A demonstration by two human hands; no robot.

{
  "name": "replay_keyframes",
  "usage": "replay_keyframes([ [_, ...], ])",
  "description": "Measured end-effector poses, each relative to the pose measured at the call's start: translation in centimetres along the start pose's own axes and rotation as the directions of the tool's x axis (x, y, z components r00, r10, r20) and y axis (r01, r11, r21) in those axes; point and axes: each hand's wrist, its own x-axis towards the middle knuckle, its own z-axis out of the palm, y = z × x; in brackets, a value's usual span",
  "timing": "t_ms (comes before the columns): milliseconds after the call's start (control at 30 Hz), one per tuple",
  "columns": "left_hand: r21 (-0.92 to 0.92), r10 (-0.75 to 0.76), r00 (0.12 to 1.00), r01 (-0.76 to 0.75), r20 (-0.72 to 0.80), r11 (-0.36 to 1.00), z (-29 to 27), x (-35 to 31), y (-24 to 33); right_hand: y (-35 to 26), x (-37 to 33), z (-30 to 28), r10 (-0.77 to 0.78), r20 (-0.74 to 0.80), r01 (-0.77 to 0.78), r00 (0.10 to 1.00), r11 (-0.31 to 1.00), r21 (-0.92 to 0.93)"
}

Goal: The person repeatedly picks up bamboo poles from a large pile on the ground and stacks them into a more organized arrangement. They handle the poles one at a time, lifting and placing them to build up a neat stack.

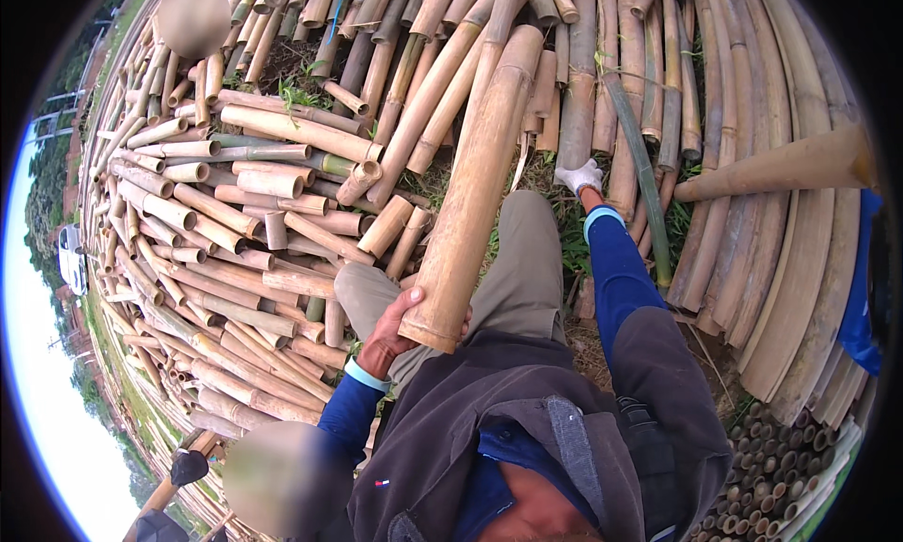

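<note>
My bare left hand (389, 337) is closed around the near end of a thick tan bamboo pole (480, 185). The pole slants up and away over my lap, its far part reaching the heap. My right hand (578, 177), in a whitish glove, is stretched forward beside my right knee. It is at the near end of a greyish bamboo pole (580, 81) lying on the ground, and its fingers are too small and hidden to make out their grip. A thin green bamboo pole (640, 166) lies just right of that hand.
Short cut bamboo pieces (254, 222) are heaped on the left. Long split bamboo strips (795, 260) curve along the right, with a thick bamboo pole (781, 166) jutting across them. Upright bamboo ends (767, 476) cluster at lower right. A person's blurred head (195, 17) shows at far left.
</note>
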Motion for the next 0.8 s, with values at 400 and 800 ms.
replay_keyframes([
  [400, 0.501, 0.481, 0.826, -0.295, -0.295, 0.814, 1.2, -20.5, -13.4, 12.6, -8.7, 7.5, -0.517, 0.061, 0.511, 0.854, 0.811, -0.286],
  [800, 0.743, 0.613, -0.51, -0.083, -0.604, 0.664, -6.9, -27.0, -23.0, 14.5, -2.1, 4.2, -0.156, 0.46, 0.083, 0.874, 0.981, 0.174],
])
